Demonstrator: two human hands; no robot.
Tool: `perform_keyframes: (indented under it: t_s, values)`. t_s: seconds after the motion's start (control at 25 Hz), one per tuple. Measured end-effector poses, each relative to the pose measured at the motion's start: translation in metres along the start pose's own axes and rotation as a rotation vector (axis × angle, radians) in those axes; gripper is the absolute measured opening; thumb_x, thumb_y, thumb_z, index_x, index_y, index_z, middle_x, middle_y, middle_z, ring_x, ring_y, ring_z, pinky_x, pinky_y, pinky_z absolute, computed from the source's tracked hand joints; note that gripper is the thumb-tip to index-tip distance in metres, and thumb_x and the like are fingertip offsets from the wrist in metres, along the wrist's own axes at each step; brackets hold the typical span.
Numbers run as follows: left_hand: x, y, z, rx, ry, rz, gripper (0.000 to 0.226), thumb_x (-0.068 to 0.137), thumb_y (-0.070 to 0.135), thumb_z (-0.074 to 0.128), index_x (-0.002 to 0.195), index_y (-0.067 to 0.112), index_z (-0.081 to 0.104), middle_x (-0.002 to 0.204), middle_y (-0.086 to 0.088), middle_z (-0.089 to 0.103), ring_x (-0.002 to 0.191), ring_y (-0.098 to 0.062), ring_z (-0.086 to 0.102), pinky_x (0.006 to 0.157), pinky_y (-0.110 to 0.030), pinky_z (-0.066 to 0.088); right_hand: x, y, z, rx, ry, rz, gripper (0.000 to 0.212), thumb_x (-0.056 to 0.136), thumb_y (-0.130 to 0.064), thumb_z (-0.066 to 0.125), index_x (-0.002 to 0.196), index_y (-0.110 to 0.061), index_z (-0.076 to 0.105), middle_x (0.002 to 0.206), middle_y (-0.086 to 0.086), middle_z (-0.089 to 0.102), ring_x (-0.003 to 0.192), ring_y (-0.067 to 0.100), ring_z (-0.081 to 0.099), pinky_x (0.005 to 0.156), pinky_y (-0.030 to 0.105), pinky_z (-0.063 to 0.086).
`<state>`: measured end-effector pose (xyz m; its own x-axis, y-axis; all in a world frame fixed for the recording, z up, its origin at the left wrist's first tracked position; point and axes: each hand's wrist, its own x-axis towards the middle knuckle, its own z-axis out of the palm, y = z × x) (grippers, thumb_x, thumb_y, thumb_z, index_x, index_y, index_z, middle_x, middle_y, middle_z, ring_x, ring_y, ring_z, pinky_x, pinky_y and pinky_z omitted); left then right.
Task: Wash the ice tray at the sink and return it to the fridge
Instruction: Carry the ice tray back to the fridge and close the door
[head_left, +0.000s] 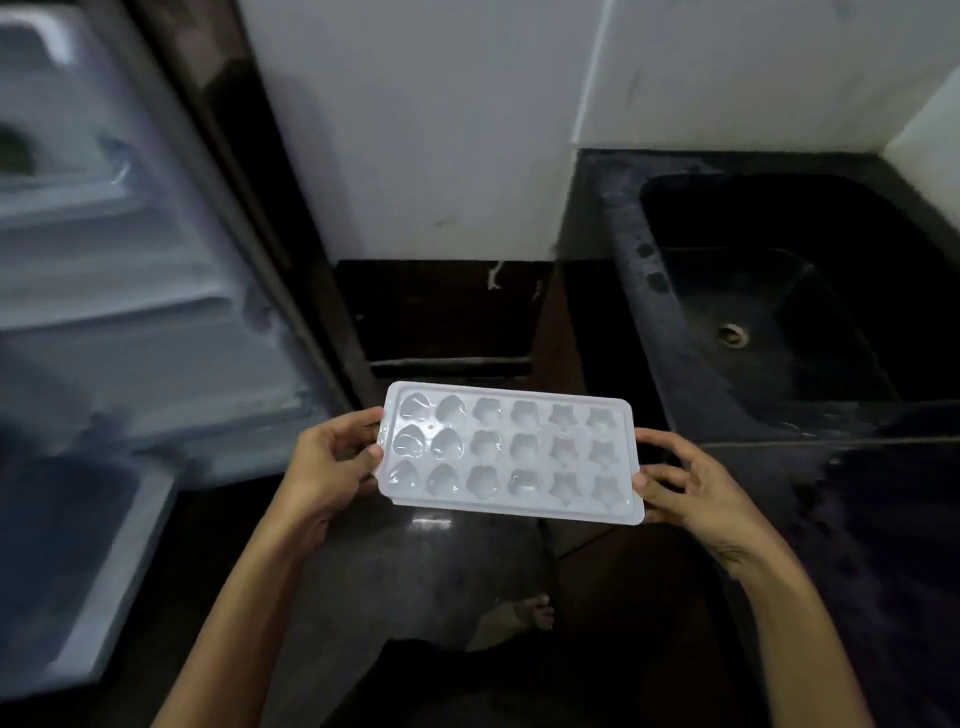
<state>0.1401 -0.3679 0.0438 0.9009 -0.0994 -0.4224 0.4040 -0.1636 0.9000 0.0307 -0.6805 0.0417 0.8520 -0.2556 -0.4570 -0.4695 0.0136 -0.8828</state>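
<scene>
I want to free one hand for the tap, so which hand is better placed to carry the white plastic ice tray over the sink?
Probably right. The right hand grips the white plastic ice tray at the end nearest the black sink; the left hand holds the end beside the open fridge door.

You're holding the white ice tray (508, 451) level, cavities up, between both hands: left hand (332, 462) grips its left short edge, right hand (693, 486) pinches the right edge. Open fridge door (130, 291) far left, blurred. Dark sink (810, 291) far right, set in the dark surface (613, 208). Floor (415, 566) below.
</scene>
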Motion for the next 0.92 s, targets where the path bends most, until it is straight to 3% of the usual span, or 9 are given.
perform_keyframes:
  t_s: [0.12, 0.24, 0.48, 0.72, 0.92]
  values:
    - [-0.039, -0.024, -0.050, -0.055, 0.127, -0.019, 0.035, 0.090, -0.012, 0.048, 0.118, 0.007, 0.059, 0.092, -0.001, 0.067, 0.062, 0.002, 0.067, 0.049, -0.014, 0.051, 0.000, -0.002, 0.047, -0.073, -0.132, 0.004, 0.044, 0.083, -0.003, 0.066, 0.119, -0.027, 0.056, 0.102, 0.014, 0.069, 0.096, 0.023, 0.068, 0.069, 0.033, 0.059]
    - [-0.075, -0.051, -0.092, -0.101, 0.262, -0.060, 0.038, 0.090, -0.012, 0.049, 0.122, 0.005, 0.057, 0.093, -0.002, 0.067, 0.062, 0.003, 0.067, 0.049, -0.014, 0.051, 0.002, -0.001, 0.093, -0.133, -0.269, 0.010, 0.043, 0.083, -0.002, 0.065, 0.116, -0.029, 0.056, 0.101, 0.015, 0.069, 0.092, 0.023, 0.069, 0.062, 0.028, 0.058]
    - [-0.134, -0.096, -0.152, -0.251, 0.561, -0.175, 0.038, 0.089, -0.011, 0.050, 0.122, 0.007, 0.057, 0.096, -0.003, 0.065, 0.061, 0.005, 0.065, 0.047, -0.011, 0.048, 0.021, -0.012, 0.188, -0.275, -0.565, 0.029, 0.045, 0.083, 0.000, 0.065, 0.119, -0.024, 0.056, 0.101, 0.018, 0.068, 0.092, 0.028, 0.069, 0.064, 0.031, 0.059]
    - [-0.166, -0.117, -0.197, -0.431, 0.898, -0.260, 0.038, 0.089, -0.010, 0.052, 0.122, 0.006, 0.058, 0.109, -0.010, 0.064, 0.081, -0.008, 0.062, 0.048, -0.014, 0.050, 0.061, -0.041, 0.307, -0.434, -0.892, 0.020, 0.045, 0.082, 0.005, 0.064, 0.119, -0.019, 0.056, 0.100, 0.023, 0.067, 0.086, 0.026, 0.068, 0.058, 0.027, 0.057]
    - [-0.163, -0.116, -0.227, -0.565, 1.130, -0.282, 0.038, 0.089, -0.010, 0.052, 0.122, 0.007, 0.058, 0.104, -0.005, 0.064, 0.084, -0.008, 0.062, 0.050, -0.016, 0.053, 0.097, -0.077, 0.412, -0.550, -1.144, 0.011, 0.042, 0.085, 0.009, 0.058, 0.117, -0.018, 0.056, 0.085, 0.014, 0.064, 0.074, 0.019, 0.067, 0.055, 0.024, 0.055]
